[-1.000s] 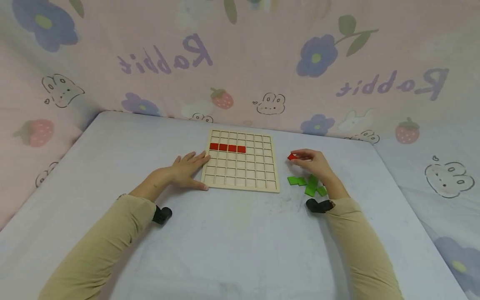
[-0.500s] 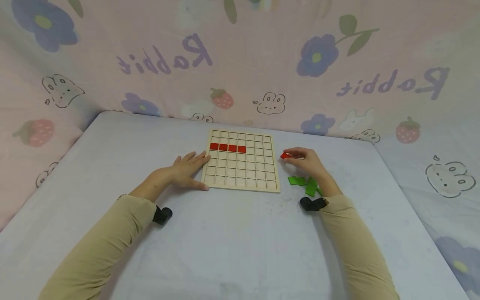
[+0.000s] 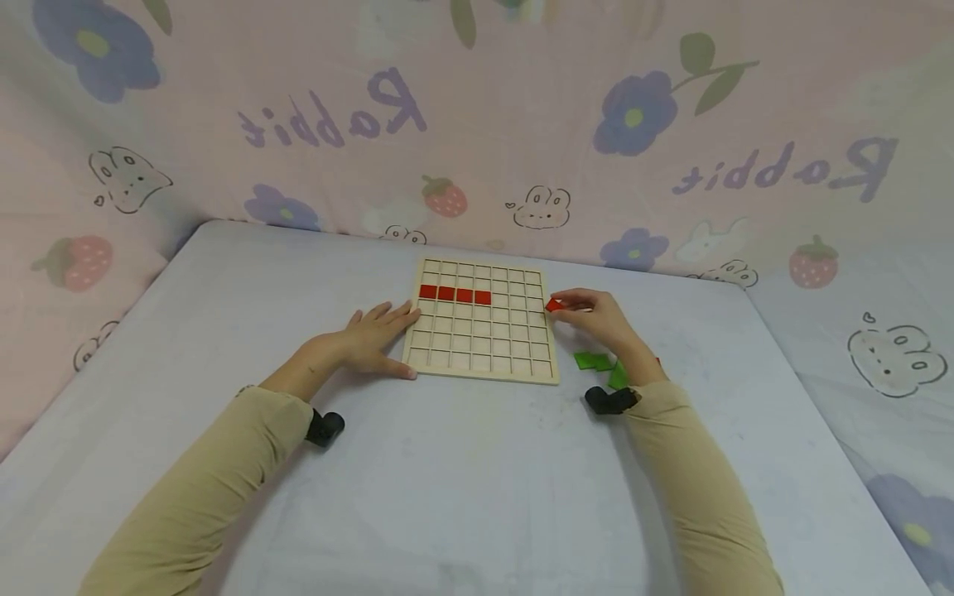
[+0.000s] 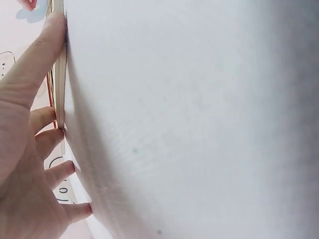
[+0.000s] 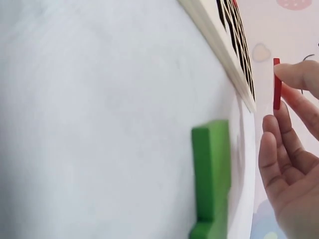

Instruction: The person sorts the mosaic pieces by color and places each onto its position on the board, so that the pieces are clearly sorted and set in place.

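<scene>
A pale wooden grid board lies flat on the table, with a row of several red square tiles in its cells, starting from the left edge. My left hand rests at the board's left side, fingers spread and straight; in the left wrist view its thumb touches the board's edge. Just beyond the board's right edge, my right hand pinches a red tile between thumb and fingers. The right wrist view shows that tile edge-on, held above the table.
Several green pieces lie right of the board, partly hidden under the right wrist. A red bit peeks out beside that wrist. The white table ends at the back against a printed cloth.
My right hand has moved left with the red tile, from above the green pieces to the board's right edge. The left hand stays in place on the board's side.
</scene>
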`<state>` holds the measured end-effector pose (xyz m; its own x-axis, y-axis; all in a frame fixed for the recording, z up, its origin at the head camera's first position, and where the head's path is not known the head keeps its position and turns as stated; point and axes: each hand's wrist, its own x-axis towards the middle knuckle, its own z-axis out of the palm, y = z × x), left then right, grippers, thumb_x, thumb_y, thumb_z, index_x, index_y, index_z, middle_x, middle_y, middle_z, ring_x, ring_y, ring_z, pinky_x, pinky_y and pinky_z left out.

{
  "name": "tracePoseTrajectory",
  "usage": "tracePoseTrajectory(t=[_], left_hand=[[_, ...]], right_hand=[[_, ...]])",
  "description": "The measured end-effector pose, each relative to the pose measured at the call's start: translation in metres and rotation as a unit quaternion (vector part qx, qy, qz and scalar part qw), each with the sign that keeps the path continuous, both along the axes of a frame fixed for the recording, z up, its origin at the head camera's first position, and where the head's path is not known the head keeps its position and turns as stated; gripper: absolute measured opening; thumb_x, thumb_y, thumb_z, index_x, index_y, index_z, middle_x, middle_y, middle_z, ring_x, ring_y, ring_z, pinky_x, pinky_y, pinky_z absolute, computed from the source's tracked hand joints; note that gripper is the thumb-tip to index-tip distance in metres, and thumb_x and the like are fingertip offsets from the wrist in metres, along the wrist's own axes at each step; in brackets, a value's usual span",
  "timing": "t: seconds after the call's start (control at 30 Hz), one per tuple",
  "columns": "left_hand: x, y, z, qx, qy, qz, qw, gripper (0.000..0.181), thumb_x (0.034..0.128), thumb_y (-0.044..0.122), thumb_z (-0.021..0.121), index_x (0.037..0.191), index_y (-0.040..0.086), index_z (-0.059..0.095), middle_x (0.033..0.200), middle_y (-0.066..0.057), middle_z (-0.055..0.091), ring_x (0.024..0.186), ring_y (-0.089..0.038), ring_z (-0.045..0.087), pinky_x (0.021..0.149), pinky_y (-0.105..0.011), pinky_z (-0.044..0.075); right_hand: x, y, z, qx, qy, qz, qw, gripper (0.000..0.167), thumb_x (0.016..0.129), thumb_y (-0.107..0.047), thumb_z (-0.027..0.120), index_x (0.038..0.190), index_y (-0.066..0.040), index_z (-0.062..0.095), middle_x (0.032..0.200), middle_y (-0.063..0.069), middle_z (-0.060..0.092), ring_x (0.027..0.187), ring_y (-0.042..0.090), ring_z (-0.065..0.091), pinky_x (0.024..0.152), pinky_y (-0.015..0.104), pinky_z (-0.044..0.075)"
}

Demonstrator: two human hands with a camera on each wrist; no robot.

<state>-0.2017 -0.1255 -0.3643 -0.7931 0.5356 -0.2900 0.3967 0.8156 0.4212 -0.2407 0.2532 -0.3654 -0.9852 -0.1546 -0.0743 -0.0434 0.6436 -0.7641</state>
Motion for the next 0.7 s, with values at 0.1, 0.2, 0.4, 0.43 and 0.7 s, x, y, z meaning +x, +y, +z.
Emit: tracePoseTrajectory(t=[0.1, 0.2, 0.4, 0.43, 0.7], left_hand=[[0.0, 0.0, 0.0, -0.001, 0.001, 0.001, 1.0, 0.099, 0.0832, 0.049, 0.069, 0.154, 0.008, 0.013, 0.162, -0.014, 0.004, 0.146, -0.043, 0.0, 0.112, -0.068, 0.001], [0.001, 0.0, 0.0, -0.002, 0.003, 0.001, 1.0, 0.099, 0.0833, 0.049, 0.069, 0.154, 0.009, 0.013, 0.162, -0.014, 0.004, 0.146, -0.043, 0.0, 0.112, -0.068, 0.001], [0.0, 0.001, -0.001, -0.006, 0.003, -0.001, 1.0, 0.099, 0.0835, 0.05, 0.069, 0.154, 0.009, 0.013, 0.162, -0.014, 0.004, 0.146, -0.043, 0.001, 0.112, -0.068, 0.002], [0.0, 0.001, -0.001, -0.006, 0.004, -0.001, 1.0, 0.099, 0.0835, 0.05, 0.069, 0.154, 0.009, 0.013, 0.162, -0.014, 0.004, 0.146, -0.043, 0.001, 0.112, -0.068, 0.002], [-0.001, 0.001, -0.001, -0.006, 0.004, 0.002, 1.0, 0.099, 0.0832, 0.05, 0.069, 0.154, 0.009, 0.014, 0.162, -0.014, 0.004, 0.146, -0.043, 0.001, 0.113, -0.068, 0.002]], right_hand=[[-0.002, -0.004, 0.0, -0.004, -0.001, 0.004, 1.0, 0.041, 0.087, -0.023, 0.07, 0.125, -0.01, 0.063, 0.117, 0.014, 0.064, 0.108, 0.025, 0.055, 0.084, 0.031, 0.042], [-0.004, -0.009, 0.001, -0.008, -0.001, 0.011, 0.9999, 0.041, 0.088, -0.023, 0.07, 0.125, -0.009, 0.063, 0.117, 0.016, 0.064, 0.106, 0.025, 0.055, 0.08, 0.03, 0.043], [-0.006, -0.017, 0.002, -0.014, -0.001, 0.016, 0.9998, 0.038, 0.087, -0.021, 0.07, 0.123, -0.008, 0.065, 0.115, 0.016, 0.065, 0.104, 0.024, 0.056, 0.076, 0.028, 0.045], [-0.006, -0.018, 0.002, -0.015, -0.001, 0.019, 0.9997, 0.038, 0.088, -0.021, 0.07, 0.123, -0.008, 0.065, 0.115, 0.016, 0.064, 0.104, 0.024, 0.056, 0.077, 0.028, 0.045], [-0.011, -0.03, 0.0, -0.025, 0.011, 0.032, 0.9991, 0.038, 0.087, -0.017, 0.07, 0.123, -0.005, 0.065, 0.115, 0.017, 0.064, 0.103, 0.024, 0.057, 0.082, 0.027, 0.045]])
